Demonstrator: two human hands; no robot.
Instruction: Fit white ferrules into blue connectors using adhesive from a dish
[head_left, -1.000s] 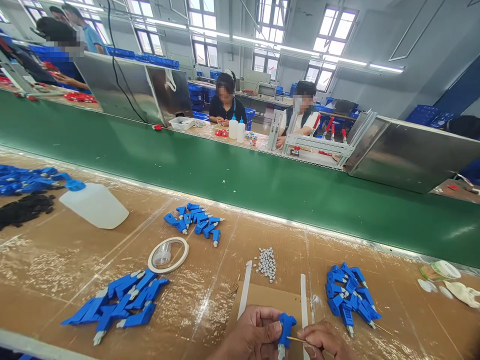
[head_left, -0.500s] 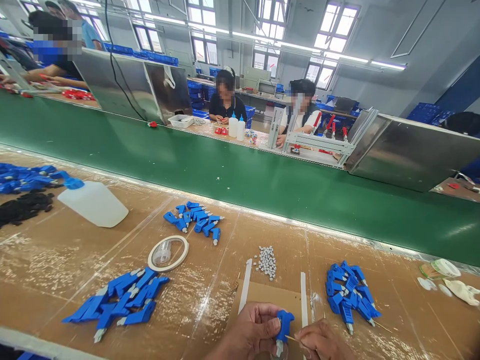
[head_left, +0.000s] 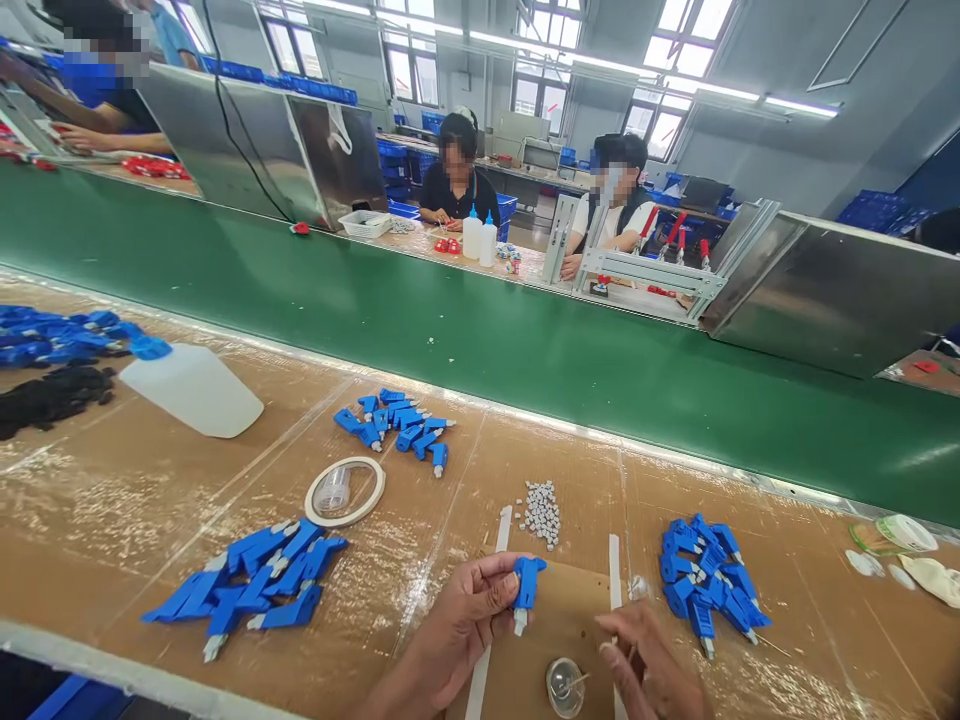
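Observation:
My left hand [head_left: 461, 625] pinches a small blue plastic connector [head_left: 525, 588] with a white tip pointing down, held above a brown cardboard sheet [head_left: 559, 620]. My right hand [head_left: 649, 665] holds a thin stick whose end dips into a small round clear dish [head_left: 564, 686] on the cardboard. A pile of tiny white pieces [head_left: 541, 512] lies just beyond the cardboard. Heaps of the same blue connectors lie to the right [head_left: 709, 583], to the left [head_left: 251, 585] and farther back [head_left: 397, 428].
A tape ring around a small clear cup [head_left: 343, 490] sits left of centre. A white bottle with a blue cap [head_left: 187, 385] lies on its side at the left. A green conveyor belt [head_left: 480, 340] runs behind the bench; other people work beyond it.
My left hand has lifted the blue connector up and to the left, away from the stick. My right hand has lowered the stick into the small dish, which has come into view.

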